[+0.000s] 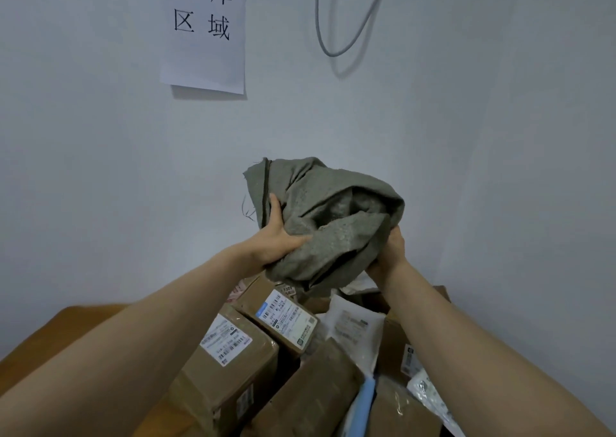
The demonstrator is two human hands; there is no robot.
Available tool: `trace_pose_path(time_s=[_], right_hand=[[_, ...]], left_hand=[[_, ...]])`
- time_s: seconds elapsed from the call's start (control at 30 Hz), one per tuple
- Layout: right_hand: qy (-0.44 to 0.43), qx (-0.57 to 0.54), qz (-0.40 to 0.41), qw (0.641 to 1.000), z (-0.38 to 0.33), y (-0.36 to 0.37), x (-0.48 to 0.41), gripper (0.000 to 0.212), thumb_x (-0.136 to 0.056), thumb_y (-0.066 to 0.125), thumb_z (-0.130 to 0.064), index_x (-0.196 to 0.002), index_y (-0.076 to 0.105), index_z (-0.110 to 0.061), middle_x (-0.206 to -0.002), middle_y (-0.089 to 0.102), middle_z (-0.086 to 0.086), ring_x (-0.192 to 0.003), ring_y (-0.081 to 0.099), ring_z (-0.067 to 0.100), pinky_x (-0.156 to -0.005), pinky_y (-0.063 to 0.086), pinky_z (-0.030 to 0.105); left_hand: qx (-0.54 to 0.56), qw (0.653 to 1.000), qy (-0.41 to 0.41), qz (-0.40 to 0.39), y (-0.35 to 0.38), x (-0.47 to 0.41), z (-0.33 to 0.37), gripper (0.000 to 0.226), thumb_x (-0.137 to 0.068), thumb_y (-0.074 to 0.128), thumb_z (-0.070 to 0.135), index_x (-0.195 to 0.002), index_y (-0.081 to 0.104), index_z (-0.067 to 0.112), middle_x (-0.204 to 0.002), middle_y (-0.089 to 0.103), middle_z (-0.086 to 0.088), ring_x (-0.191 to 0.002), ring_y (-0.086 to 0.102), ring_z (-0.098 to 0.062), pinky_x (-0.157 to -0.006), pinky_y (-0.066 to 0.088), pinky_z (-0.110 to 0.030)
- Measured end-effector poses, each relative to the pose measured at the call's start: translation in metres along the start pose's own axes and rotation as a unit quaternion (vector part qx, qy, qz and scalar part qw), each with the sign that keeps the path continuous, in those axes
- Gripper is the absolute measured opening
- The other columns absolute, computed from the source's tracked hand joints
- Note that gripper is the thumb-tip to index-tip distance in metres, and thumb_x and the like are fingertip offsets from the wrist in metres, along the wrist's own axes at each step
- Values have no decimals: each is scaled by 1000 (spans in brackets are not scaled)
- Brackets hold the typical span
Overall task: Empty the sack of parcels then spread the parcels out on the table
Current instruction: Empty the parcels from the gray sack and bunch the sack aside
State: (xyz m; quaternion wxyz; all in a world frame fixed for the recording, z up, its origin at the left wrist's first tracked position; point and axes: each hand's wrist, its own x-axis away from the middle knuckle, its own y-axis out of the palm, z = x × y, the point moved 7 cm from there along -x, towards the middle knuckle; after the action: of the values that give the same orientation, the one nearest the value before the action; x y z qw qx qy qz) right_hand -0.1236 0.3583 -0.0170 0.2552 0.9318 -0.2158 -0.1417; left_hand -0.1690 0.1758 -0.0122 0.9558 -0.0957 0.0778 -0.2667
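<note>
A grey-green woven sack point(333, 216) is bunched up in the air above the pile, close to the wall. My left hand point(280, 236) grips its left side, thumb across the cloth. My right hand point(390, 256) holds it from below on the right, fingers hidden in the folds. Under the sack lies a heap of parcels: a brown carton with a white label point(230, 363), a second labelled carton point(283, 316) behind it, a plain brown carton point(316, 393) in front, and a white plastic mailer point(356, 330). They overlap and lean on one another.
The wooden table point(66, 330) shows bare at the left of the heap. More cartons and a clear bag point(430, 393) sit at the right, a blue flat item point(365, 406) in front. A paper sign point(206, 26) and a looped cable point(346, 13) hang on the wall.
</note>
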Motion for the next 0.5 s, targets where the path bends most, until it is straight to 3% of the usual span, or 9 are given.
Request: trace_pose_path(time_s=[0.03, 0.1, 0.17, 0.2, 0.27, 0.37, 0.43, 0.5], right_hand=[[20, -10, 0, 1000, 8, 4, 0, 58, -72, 66, -27, -125, 51, -12, -112, 59, 14, -99, 58, 31, -79, 53, 41], [57, -11, -11, 998, 27, 13, 1, 42, -87, 54, -29, -125, 51, -10, -114, 60, 17, -100, 59, 33, -81, 55, 42], [102, 11, -22, 994, 41, 17, 4, 22, -101, 36, -13, -116, 50, -8, -99, 59, 11, -86, 59, 25, -71, 55, 32], [122, 21, -25, 992, 48, 20, 4, 22, -102, 30, -7, -107, 51, -8, -92, 56, 7, -79, 56, 20, -62, 54, 27], [152, 31, -39, 987, 57, 29, 16, 29, -103, 26, -13, -88, 51, -10, -79, 57, 7, -69, 56, 19, -47, 50, 21], [163, 31, -97, 981, 61, 56, 30, 42, -101, 31, -22, -75, 60, -7, -52, 64, 8, -45, 63, 19, -41, 48, 20], [155, 4, -135, 979, 64, 75, 32, 55, -100, 32, -20, -62, 68, -6, -48, 64, 8, -41, 63, 18, -39, 49, 22], [169, -14, -159, 973, 75, 88, 33, 49, -100, 29, -19, -71, 66, -3, -51, 64, 9, -43, 63, 18, -41, 51, 22]], left_hand=[[-9, 1000, 0, 3, -4, 0, -4, 122, -80, 70, 24, -139, -36, 36, -157, 14, -4, -136, 36, -25, -102, 38, -33], [-20, 1000, 17, 14, -12, 3, -6, 132, -74, 77, 19, -139, -37, 34, -151, 20, 2, -134, 38, -22, -103, 37, -28], [-37, 998, 36, 44, -24, 4, -9, 135, -70, 80, 19, -141, -34, 30, -150, 22, 5, -135, 36, -20, -106, 34, -29], [-49, 996, 39, 61, -33, 4, -13, 138, -67, 83, 23, -143, -32, 27, -152, 24, 3, -136, 36, -20, -110, 32, -32], [-68, 994, 36, 81, -47, 8, -19, 148, -53, 89, 38, -146, -26, 26, -152, 29, 1, -136, 37, -20, -114, 30, -38], [-104, 987, 46, 116, -66, 16, -27, 154, -31, 87, 62, -150, -6, 32, -147, 40, 4, -132, 43, -18, -112, 34, -43], [-123, 981, 51, 142, -79, 20, -31, 144, -32, 84, 63, -150, 8, 31, -141, 46, 4, -128, 47, -19, -110, 36, -43], [-141, 974, 43, 171, -92, 29, -33, 137, -33, 83, 64, -148, 18, 27, -138, 49, 3, -126, 49, -20, -109, 38, -42]])
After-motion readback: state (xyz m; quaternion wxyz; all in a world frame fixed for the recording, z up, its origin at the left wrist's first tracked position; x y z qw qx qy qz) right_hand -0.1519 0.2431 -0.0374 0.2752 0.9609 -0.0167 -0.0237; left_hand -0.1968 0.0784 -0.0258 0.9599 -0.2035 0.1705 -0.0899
